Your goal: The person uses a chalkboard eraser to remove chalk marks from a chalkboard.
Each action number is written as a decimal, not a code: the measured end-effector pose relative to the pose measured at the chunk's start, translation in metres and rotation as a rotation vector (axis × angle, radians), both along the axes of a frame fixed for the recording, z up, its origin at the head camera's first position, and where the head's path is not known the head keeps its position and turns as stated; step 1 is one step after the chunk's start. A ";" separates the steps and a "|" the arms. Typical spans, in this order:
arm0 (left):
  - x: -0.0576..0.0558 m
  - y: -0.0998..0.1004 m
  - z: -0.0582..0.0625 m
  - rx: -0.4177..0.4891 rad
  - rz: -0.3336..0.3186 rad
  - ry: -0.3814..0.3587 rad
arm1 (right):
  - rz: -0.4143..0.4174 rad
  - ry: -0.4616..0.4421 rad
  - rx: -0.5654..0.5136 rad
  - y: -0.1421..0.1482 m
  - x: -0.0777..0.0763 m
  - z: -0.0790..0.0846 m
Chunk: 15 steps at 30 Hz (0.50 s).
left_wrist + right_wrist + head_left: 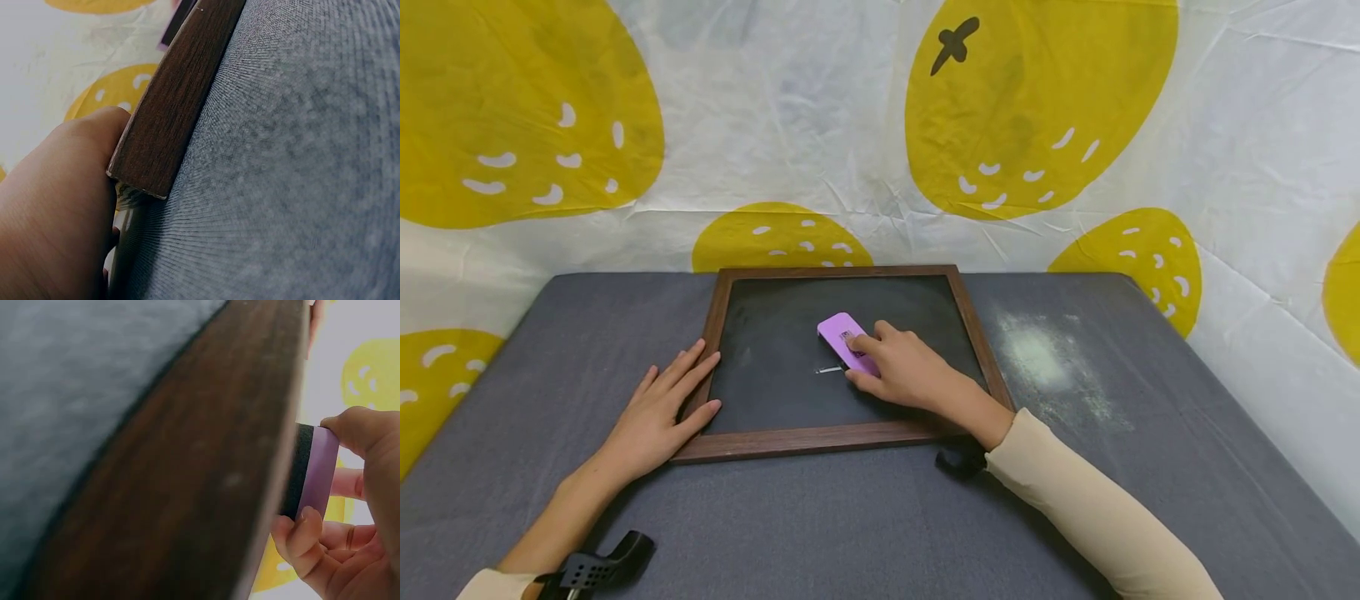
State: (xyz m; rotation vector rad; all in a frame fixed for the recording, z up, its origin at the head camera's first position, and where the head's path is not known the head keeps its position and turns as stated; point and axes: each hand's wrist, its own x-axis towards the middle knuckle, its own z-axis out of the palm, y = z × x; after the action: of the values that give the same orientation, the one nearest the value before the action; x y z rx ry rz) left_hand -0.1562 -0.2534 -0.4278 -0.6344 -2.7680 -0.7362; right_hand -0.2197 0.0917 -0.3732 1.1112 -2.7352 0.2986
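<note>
A wood-framed chalkboard point(775, 367) lies on the grey cloth. My right hand point(906, 367) grips a purple chalkboard eraser point(837, 327) over the middle of the board. In the right wrist view the eraser point(320, 469) shows a dark felt layer under its purple back, with thumb and fingers on its sides. A short white chalk mark point(830, 369) is just left of the eraser's near end. My left hand point(658, 412) rests with fingers spread on the frame's left side. In the left wrist view, its thumb lies against the frame's corner point(156, 119).
Pale chalk dust point(1037, 354) is spread on the grey tablecloth point(820, 525) right of the board. Behind the table hangs a white curtain point(790, 108) with large yellow fruit prints. A black wrist camera point(617, 562) sits on the left wrist.
</note>
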 end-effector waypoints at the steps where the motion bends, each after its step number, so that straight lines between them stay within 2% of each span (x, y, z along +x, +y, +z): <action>1: 0.000 0.000 0.000 0.002 -0.001 0.001 | 0.002 -0.012 0.005 -0.003 -0.001 0.001; 8: 0.000 -0.002 0.000 -0.002 -0.001 0.006 | 0.046 -0.051 0.043 -0.019 -0.002 0.004; 15: 0.000 0.000 0.001 -0.005 0.001 0.009 | 0.098 -0.101 0.060 -0.021 -0.006 0.008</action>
State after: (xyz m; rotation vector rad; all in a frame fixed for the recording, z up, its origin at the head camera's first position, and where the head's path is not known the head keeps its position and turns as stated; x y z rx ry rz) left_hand -0.1562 -0.2537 -0.4267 -0.6351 -2.7632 -0.7242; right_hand -0.2261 0.0707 -0.3648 1.2822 -2.7990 0.2946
